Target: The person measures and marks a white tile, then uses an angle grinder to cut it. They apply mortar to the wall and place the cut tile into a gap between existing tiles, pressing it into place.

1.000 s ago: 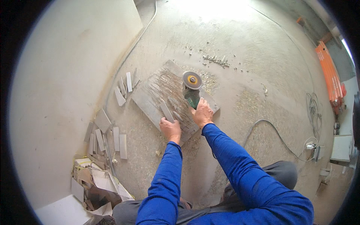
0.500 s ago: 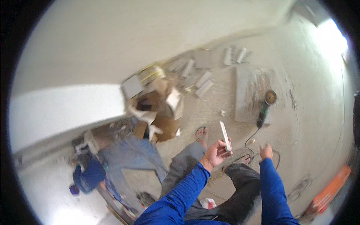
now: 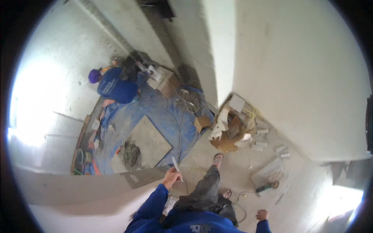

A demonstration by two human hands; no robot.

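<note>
My left hand (image 3: 171,177) is closed round one end of a narrow pale tile strip (image 3: 175,164), whose other end sticks up past my fingers. To the right, my right hand (image 3: 262,215) hangs low beside my leg, fingers loosely bent and apart, with nothing seen in it. Beyond that hand, an angle grinder (image 3: 268,188) with a green and black body lies at the near edge of a dusty grey slab (image 3: 268,171). Its cord loops over the floor near my foot.
A torn cardboard carton (image 3: 224,144) and cut tile pieces (image 3: 259,145) lie along the wall. At left, a blue tarp (image 3: 185,134) carries a board (image 3: 153,139) with a mortar heap (image 3: 130,154). A co-worker (image 3: 116,87) in blue crouches beyond, near a box (image 3: 169,86).
My view has swung left, bringing the tarp, the mortar board and the co-worker into fuller sight. The tile strip stays in my left hand; the grinder now appears farther off.
</note>
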